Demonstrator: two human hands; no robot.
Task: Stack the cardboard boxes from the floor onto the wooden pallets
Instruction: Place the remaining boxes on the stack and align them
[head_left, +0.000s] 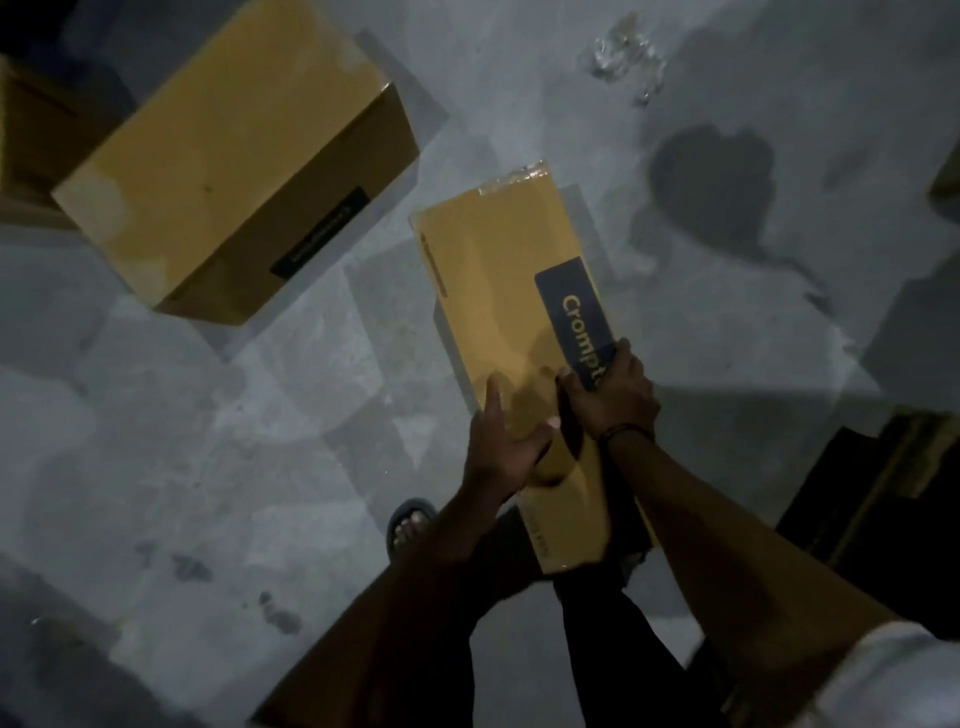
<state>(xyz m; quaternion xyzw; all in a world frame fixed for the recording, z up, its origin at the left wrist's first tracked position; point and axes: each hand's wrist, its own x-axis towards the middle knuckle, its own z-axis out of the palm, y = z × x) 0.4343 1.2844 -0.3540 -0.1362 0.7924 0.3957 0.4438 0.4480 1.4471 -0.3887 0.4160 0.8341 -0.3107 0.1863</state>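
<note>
While the right hand (608, 395) curls its fingers over the right edge of the long cardboard box (498, 280), across the blue label (574, 317), the left hand (498, 447) presses straight fingers along the box's left side with the thumb laid on top. Both hands hold the near half of the box, which slants away over the grey floor (208, 441); whether its far end touches down is unclear. A sandalled foot (410, 525) stands below. A larger box (228, 171) sits on the floor, apart, to the left.
</note>
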